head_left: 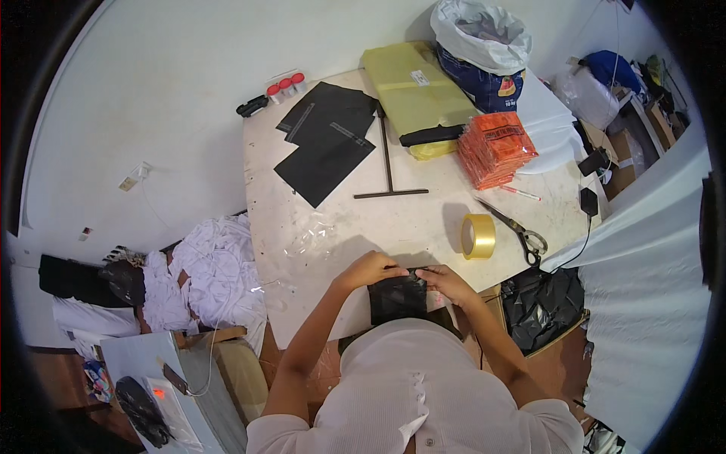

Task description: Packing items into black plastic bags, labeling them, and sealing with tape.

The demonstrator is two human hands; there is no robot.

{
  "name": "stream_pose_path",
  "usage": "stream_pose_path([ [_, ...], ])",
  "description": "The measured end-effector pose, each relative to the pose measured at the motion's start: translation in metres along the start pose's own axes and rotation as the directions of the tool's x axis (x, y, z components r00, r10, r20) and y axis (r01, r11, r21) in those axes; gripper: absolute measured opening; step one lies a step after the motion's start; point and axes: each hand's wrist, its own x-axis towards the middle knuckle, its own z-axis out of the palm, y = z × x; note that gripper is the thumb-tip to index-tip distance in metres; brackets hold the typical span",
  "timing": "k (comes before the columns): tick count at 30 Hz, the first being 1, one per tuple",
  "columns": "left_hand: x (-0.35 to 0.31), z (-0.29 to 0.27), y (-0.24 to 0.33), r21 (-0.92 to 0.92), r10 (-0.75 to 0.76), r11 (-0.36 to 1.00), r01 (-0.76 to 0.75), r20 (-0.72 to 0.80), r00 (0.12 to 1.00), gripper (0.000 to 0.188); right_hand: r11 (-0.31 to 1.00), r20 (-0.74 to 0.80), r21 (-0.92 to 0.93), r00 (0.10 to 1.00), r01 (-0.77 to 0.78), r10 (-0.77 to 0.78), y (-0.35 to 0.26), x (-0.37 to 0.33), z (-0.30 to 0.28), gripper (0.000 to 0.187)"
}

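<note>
A black plastic mailing bag hangs over the table's near edge, right in front of my body. My left hand pinches its upper left edge, and my right hand grips the upper right corner. Both sets of fingers are closed on the bag, close together. Beyond my hands, a few flat black mailing bags overlap on the table. Right of them lies a dark T-shaped metal bar. A roll of yellowish tape stands right of my hands, with black-handled scissors beside it.
Orange plastic packets are stacked at the right. Behind them sit a yellow wrapped bundle and a blue-and-white sack. Small red-lidded jars stand at the table's far left. White cloth is heaped at left; a box with black plastic stands at right.
</note>
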Motion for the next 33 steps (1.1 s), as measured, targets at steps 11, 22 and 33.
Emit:
stream_pose_path([
  [11,-0.031,0.028,-0.015,-0.608,-0.285,0.789,0.088,-0.235,0.929,0.019,0.991,0.014,0.136,1.000,0.005,-0.007,0.014,0.003,-0.013,0.034],
  [22,-0.053,0.046,-0.026,-0.865,-0.356,0.499,-0.052,-0.259,0.898,0.012,0.988,0.079,0.143,0.996,-0.061,0.051,0.009,0.003,-0.020,0.029],
  [33,-0.058,0.043,-0.023,-0.831,-0.332,0.557,0.000,-0.222,0.917,0.028,0.960,0.076,0.269,0.995,-0.077,0.059,0.005,0.000,-0.023,0.023],
])
